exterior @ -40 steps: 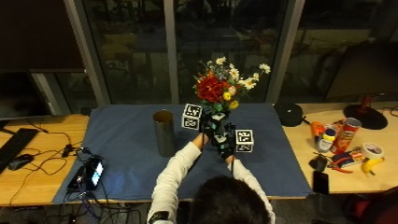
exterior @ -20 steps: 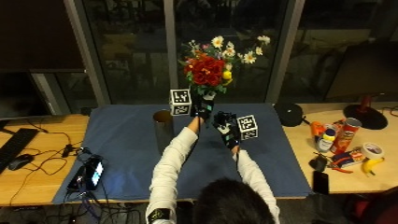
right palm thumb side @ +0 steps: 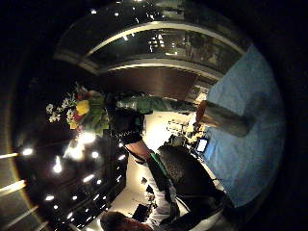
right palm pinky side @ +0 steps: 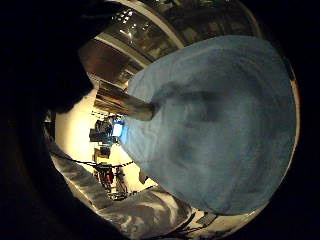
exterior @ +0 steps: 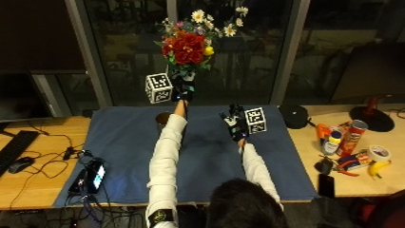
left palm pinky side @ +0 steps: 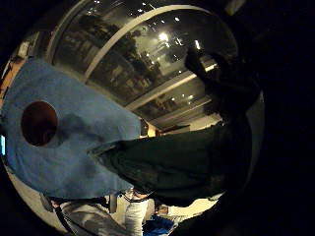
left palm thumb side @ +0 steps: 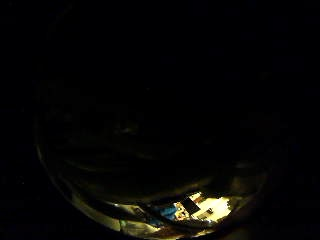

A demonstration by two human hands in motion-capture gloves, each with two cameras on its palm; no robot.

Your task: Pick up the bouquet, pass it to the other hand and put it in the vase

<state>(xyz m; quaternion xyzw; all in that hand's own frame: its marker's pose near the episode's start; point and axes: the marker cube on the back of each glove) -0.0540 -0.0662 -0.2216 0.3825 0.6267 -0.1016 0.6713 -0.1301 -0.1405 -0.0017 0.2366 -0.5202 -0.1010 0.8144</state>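
A wooden surface [exterior: 38, 156] draped with a blue cloth [exterior: 126, 142] stands before tall dark windows [exterior: 133, 47] with grey frames [exterior: 85, 52], night outside and ceiling lights reflected in the glass.

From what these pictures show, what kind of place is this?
Probably an office or lab at night: a wooden desk with a keyboard and mouse, dark windows behind, and a blue cloth laid out as a work area.

The left arm is stretched straight out toward 12 o'clock, its left hand [exterior: 182, 89] raised high with fingers curled round the bouquet's stems. The right arm is bent, forearm pointing toward 12 o'clock, and the right hand [exterior: 235, 125] is held lower, fingers relaxed and holding nothing.
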